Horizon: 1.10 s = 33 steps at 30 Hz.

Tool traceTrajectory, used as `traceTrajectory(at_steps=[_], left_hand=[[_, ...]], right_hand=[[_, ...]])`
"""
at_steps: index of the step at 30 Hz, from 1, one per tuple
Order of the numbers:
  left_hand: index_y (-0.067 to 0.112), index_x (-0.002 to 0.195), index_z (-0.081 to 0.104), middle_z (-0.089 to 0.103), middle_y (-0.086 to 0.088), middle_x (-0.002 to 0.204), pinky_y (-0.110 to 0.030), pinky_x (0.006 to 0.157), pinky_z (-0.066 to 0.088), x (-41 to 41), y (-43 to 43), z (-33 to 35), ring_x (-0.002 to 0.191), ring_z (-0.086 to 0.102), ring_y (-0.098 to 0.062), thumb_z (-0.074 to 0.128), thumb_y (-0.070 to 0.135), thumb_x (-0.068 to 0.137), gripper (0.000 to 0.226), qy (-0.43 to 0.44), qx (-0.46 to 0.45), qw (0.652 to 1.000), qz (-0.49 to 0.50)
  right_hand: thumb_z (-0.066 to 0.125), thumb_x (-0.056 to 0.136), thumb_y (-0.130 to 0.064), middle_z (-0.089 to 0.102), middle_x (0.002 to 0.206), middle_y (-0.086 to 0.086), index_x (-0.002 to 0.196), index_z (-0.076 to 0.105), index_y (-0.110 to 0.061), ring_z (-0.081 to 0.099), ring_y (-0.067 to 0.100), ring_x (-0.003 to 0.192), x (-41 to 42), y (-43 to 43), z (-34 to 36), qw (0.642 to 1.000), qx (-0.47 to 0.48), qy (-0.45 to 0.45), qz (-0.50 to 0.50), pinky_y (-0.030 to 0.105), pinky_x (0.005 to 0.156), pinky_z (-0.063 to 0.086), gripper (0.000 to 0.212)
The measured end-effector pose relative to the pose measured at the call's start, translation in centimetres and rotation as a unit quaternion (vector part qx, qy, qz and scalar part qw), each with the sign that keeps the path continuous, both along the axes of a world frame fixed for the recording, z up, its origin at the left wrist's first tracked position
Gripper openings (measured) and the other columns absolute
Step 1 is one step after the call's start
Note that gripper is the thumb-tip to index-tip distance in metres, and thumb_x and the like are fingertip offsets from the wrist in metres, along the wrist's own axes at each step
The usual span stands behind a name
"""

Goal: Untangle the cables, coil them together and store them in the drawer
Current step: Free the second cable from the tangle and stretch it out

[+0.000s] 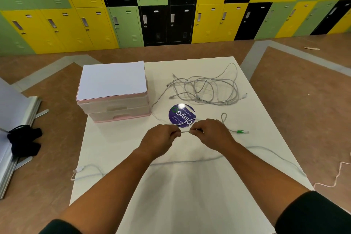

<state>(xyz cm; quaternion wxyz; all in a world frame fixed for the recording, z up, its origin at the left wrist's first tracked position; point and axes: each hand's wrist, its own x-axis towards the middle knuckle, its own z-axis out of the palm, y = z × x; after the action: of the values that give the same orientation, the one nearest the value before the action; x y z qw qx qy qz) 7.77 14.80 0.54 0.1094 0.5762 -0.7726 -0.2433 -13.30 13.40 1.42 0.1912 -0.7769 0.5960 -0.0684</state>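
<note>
Left hand (161, 137) and right hand (212, 135) fingers both pinched on one white cable (185, 131), short span taut between them. Rest of the tangle (207, 89) lies beyond on the surface (190, 195), right of the closed drawer unit (114, 100). Feed slowly hand over hand; don't yank knots tighter.

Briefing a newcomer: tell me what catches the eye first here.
First, the wall of yellow, green and black metal lockers across the back. Then the tangled heap of grey cables far right on the white table, beside the pink-and-clear plastic drawer unit. Near centre, the left hand and right hand pinch one white cable taut.
</note>
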Motion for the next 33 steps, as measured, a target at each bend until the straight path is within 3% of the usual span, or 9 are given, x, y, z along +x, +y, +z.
traceTrajectory(at_steps=[6,10,15,21,26,28,33], left_hand=[[0.03,0.098,0.068,0.07,0.012,0.092,-0.014,0.056,0.029,-0.1,-0.2,0.2,0.073,0.051,-0.009,0.048,0.033,0.102,0.021,0.007,-0.033,0.999,0.015],[0.031,0.1,0.069,0.071,0.015,0.092,-0.012,0.057,0.03,1.2,-0.3,-0.1,0.072,0.052,-0.007,0.048,0.032,0.102,0.022,0.002,-0.026,0.999,0.022],[0.031,0.102,0.07,0.072,0.015,0.095,-0.02,0.063,0.04,1.9,-0.3,-0.4,0.076,0.058,-0.008,0.048,0.033,0.102,0.022,-0.004,-0.02,0.999,0.033],[0.03,0.101,0.071,0.072,0.014,0.093,-0.014,0.058,0.032,2.1,-0.3,-0.5,0.072,0.053,-0.008,0.048,0.032,0.102,0.023,0.0,-0.014,0.999,0.037],[0.029,0.1,0.072,0.073,0.014,0.095,-0.021,0.063,0.04,2.7,-0.5,-1.0,0.074,0.056,-0.007,0.05,0.031,0.102,0.022,0.002,0.002,0.999,0.047],[0.03,0.099,0.072,0.073,0.013,0.091,-0.024,0.064,0.041,2.6,-0.5,-1.3,0.073,0.057,-0.008,0.05,0.033,0.101,0.022,0.006,0.006,0.999,0.051],[0.028,0.096,0.071,0.055,0.022,0.065,-0.016,0.058,0.034,2.7,0.0,-2.3,0.064,0.052,-0.006,0.051,0.034,0.101,0.022,0.005,0.009,0.998,0.059]], right_hand=[[0.055,0.097,-0.045,0.074,0.091,-0.008,0.101,0.073,-0.032,0.064,0.016,0.089,-2.5,-0.7,0.1,0.999,0.029,0.004,-0.03,0.038,0.092,0.045,0.023],[0.054,0.097,-0.042,0.074,0.098,-0.012,0.102,0.073,-0.033,0.065,0.015,0.096,-6.0,-1.1,-0.9,0.997,0.028,0.003,-0.071,0.042,0.096,0.041,0.021],[0.05,0.099,-0.046,0.074,0.097,-0.011,0.102,0.07,-0.037,0.065,0.018,0.095,-8.9,-1.4,-1.3,0.991,0.002,0.064,-0.115,0.04,0.09,0.034,0.023],[0.044,0.102,-0.043,0.072,0.104,-0.009,0.106,0.068,-0.035,0.063,0.023,0.092,-10.1,-1.7,-1.3,0.984,-0.059,0.096,-0.136,0.041,0.086,0.037,0.026],[0.053,0.09,-0.065,0.061,0.064,-0.01,0.072,0.062,-0.025,0.061,0.021,0.071,-11.3,-1.8,-0.1,0.96,-0.063,0.07,-0.263,0.041,0.085,0.041,0.044],[0.056,0.086,-0.067,0.059,0.06,-0.011,0.067,0.06,-0.024,0.058,0.019,0.066,-11.7,-2.0,0.1,0.953,-0.075,0.065,-0.286,0.04,0.082,0.044,0.048],[0.049,0.099,-0.043,0.073,0.096,-0.005,0.099,0.071,-0.03,0.065,0.024,0.09,-14.5,-1.7,-0.9,0.962,-0.087,0.091,-0.243,0.042,0.085,0.046,0.026]])
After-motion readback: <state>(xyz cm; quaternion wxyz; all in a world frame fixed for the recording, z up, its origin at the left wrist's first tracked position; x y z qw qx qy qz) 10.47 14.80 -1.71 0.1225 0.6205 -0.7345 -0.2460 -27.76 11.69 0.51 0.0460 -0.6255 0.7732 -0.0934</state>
